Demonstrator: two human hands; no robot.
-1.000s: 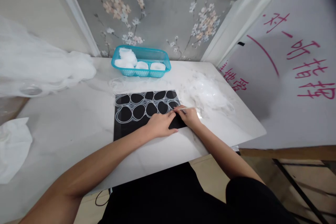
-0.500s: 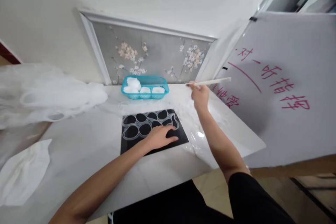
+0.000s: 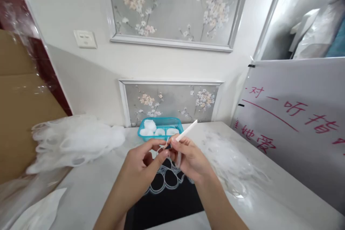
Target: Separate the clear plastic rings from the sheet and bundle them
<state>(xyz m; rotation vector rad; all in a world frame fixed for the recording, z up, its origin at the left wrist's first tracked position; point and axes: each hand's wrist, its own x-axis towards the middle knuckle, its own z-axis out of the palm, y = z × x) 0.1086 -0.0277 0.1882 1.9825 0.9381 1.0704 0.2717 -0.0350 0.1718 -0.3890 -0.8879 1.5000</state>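
Observation:
Over a black board, my two hands meet fingertip to fingertip. My left hand pinches a thin white loop, partly hidden by the fingers. My right hand is closed around a slim white stick, whose upper end points up and to the right. Its other end is hidden among the fingertips, so I cannot tell what kind of tool it is. Another white loop hangs by the right fingers. On the board, several thin white rings lie touching, partly covered by my hands.
Behind my hands stands a blue divided basket holding white pieces. A heap of clear rings and film lies right of the board. White netted bundles are piled left. A whiteboard with red writing borders the right side.
My view has tilted up. My left hand has lifted off the black board, and my right hand has brought the white stick in from the right to meet it.

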